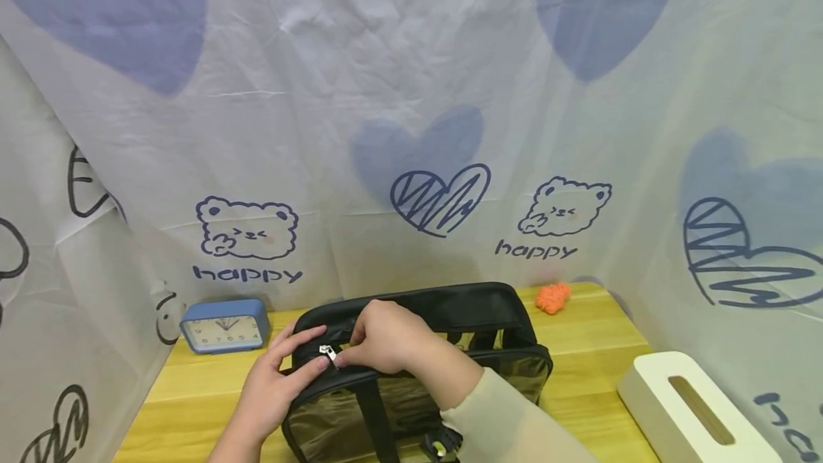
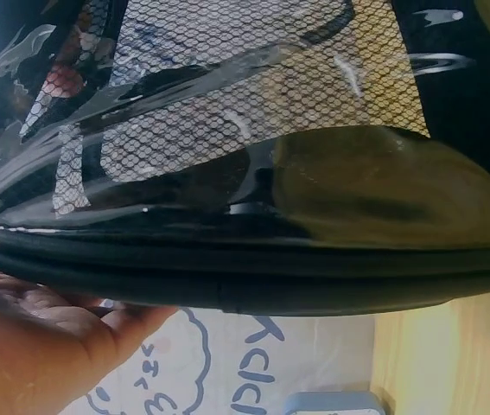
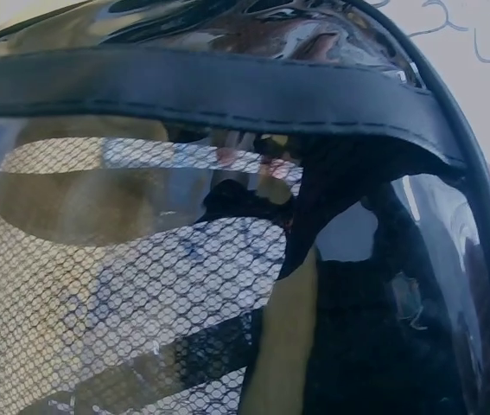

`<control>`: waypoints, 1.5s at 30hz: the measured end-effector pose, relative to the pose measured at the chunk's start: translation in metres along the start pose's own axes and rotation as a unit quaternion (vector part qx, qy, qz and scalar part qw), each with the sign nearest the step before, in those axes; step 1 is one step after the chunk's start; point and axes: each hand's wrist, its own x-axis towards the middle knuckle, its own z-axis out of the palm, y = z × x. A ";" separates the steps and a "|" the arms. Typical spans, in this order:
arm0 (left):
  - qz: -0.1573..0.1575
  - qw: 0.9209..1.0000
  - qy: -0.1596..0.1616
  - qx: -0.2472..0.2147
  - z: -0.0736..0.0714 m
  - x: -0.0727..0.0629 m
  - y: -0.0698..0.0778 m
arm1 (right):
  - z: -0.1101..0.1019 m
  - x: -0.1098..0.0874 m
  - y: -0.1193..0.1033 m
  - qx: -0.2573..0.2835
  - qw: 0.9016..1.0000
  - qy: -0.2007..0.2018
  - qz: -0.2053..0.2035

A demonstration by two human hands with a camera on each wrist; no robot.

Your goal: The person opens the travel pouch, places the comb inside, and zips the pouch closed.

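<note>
A black bag with see-through panels stands on the table, its top zipper partly undone. At the bag's left top corner is a silver zipper pull. My right hand pinches the zipper pull's tab between thumb and forefinger. Around the same corner, my left hand grips the bag, thumb and forefinger on either side of the zipper. In the left wrist view, part of the left hand shows beside the bag's dark rim. Clear plastic and mesh fill most of the right wrist view.
A blue alarm clock stands at the back left of the wooden table. An orange fuzzy ball lies behind the bag to the right. At the front right is a white slotted box. Printed cloth hangs around the table.
</note>
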 end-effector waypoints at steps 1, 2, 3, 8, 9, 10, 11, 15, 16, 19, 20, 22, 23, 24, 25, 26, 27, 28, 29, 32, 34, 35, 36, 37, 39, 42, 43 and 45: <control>0.000 1.000 0.004 0.000 -0.001 0.000 0.000 | 0.001 0.001 -0.001 -0.004 1.000 -0.004 0.001; -0.001 1.000 0.007 0.000 -0.001 -0.001 0.000 | 0.002 0.003 -0.002 -0.007 1.000 -0.010 0.002; 0.000 1.000 0.011 0.001 -0.001 -0.001 0.000 | 0.003 0.004 -0.004 -0.011 1.000 -0.015 0.002; 0.004 1.000 0.018 -0.006 -0.002 -0.003 -0.002 | 0.007 0.009 -0.010 -0.016 0.999 -0.036 -0.013; 0.004 1.000 0.020 -0.007 -0.001 -0.003 -0.002 | 0.007 0.009 -0.011 -0.018 0.999 -0.037 -0.016; 0.004 1.000 0.021 -0.012 0.000 -0.003 -0.002 | 0.008 0.009 -0.012 -0.018 0.999 -0.037 -0.018; 0.003 1.000 0.022 -0.017 0.001 -0.004 -0.002 | 0.008 0.009 -0.012 -0.018 0.999 -0.035 -0.020; 0.000 0.999 0.033 -0.037 0.003 -0.005 -0.001 | 0.007 0.008 -0.011 -0.005 0.999 -0.024 -0.025; 0.000 0.998 0.035 -0.043 0.004 -0.005 -0.001 | 0.007 0.007 -0.010 0.003 0.999 -0.020 -0.028; -0.003 0.998 0.040 -0.051 0.004 -0.006 0.000 | 0.005 0.005 -0.009 0.027 0.999 -0.010 -0.038; -0.004 0.998 0.041 -0.048 0.004 -0.006 0.000 | 0.005 0.004 -0.008 0.038 0.998 -0.006 -0.039; -0.005 0.998 0.044 -0.038 0.004 -0.006 0.001 | 0.003 0.002 -0.008 0.066 0.997 0.001 -0.039; -0.005 0.998 0.047 -0.029 0.003 -0.006 0.001 | 0.002 0.000 -0.008 0.081 0.996 0.003 -0.039; -0.004 0.999 0.050 -0.019 0.003 -0.006 0.001 | 0.002 -0.001 -0.008 0.094 0.995 0.005 -0.039; -0.002 0.999 0.054 -0.007 0.003 -0.006 0.002 | 0.001 -0.001 -0.008 0.109 0.993 0.006 -0.038; 0.001 0.998 0.060 0.003 0.003 -0.006 0.002 | 0.000 -0.002 -0.007 0.124 0.992 0.007 -0.037; 0.004 0.998 0.066 0.012 0.004 -0.006 0.002 | 0.000 -0.002 -0.007 0.138 0.990 0.008 -0.038; 0.007 0.997 0.073 0.019 0.004 -0.006 0.002 | -0.001 -0.002 -0.007 0.149 0.988 0.008 -0.038; 0.011 0.996 0.079 0.025 0.004 -0.007 0.002 | -0.001 -0.003 -0.007 0.159 0.986 0.009 -0.039; 0.026 0.995 0.094 0.034 0.005 -0.007 0.002 | -0.002 -0.003 -0.006 0.185 0.982 0.011 -0.040; 0.042 0.993 0.100 0.038 0.005 -0.007 0.002 | -0.003 -0.004 -0.007 0.196 0.980 0.012 -0.037; 0.051 0.993 0.103 0.038 0.006 -0.007 0.002 | -0.003 -0.004 -0.007 0.194 0.980 0.016 -0.039; 0.059 0.992 0.107 0.038 0.006 -0.007 0.002 | -0.003 -0.003 -0.007 0.190 0.981 0.022 -0.042; 0.067 0.991 0.110 0.038 0.007 -0.007 0.002 | -0.003 -0.003 -0.007 0.185 0.981 0.027 -0.045; 0.077 0.989 0.119 0.033 0.008 -0.007 0.002 | -0.003 -0.001 -0.007 0.173 0.983 0.038 -0.050; 0.082 0.987 0.132 0.032 0.011 -0.008 0.003 | -0.004 0.000 -0.008 0.159 0.985 0.045 -0.050; 0.085 0.986 0.138 0.032 0.011 -0.008 0.003 | -0.004 0.000 -0.008 0.159 0.985 0.045 -0.047; 0.095 0.983 0.152 0.033 0.013 -0.008 0.002 | -0.005 -0.002 -0.008 0.158 0.985 0.047 -0.043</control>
